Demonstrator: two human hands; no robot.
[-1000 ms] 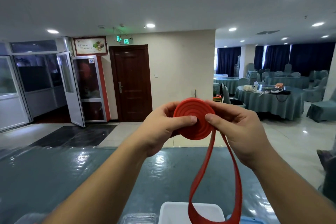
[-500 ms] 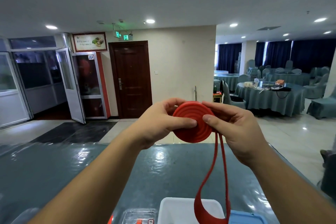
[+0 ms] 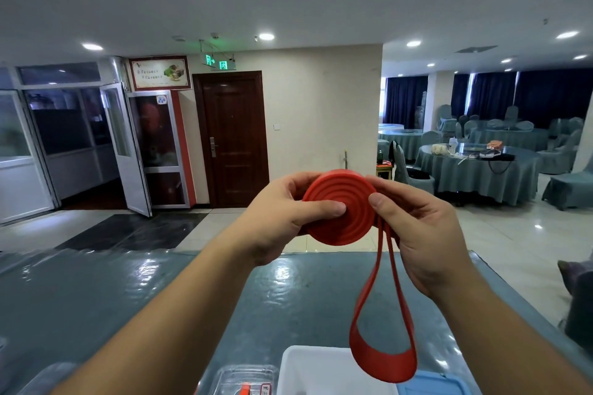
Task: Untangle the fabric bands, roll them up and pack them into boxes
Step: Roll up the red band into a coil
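1. The red band (image 3: 340, 207) is mostly wound into a flat coil, held up at chest height above the worktop (image 3: 96, 298), with its spiral face turned toward the camera.
2. The left hand (image 3: 282, 221) has its grip closed on the coil: the thumb presses near the centre of the face and the fingers curl round behind the left rim.
3. The right hand (image 3: 420, 231) pinches the coil at its right edge, thumb on the front and fingers behind, just where the loose part leaves the roll.
4. The unwound tail (image 3: 382, 349) hangs straight down from the coil's lower right as a narrow loop (two strands side by side, joined in a curve at the bottom), so its long axis runs vertically, below and slightly right of both hands.
5. The right hand is the nearer one to that tail, so it is probably the one to feed it while the left turns the coil.
6. Both forearms reach forward and converge on the coil, wrists fairly level.
7. The loop's bottom hangs in front of a white box (image 3: 314, 369) at the near edge of the worktop; whether it touches the box cannot be told.
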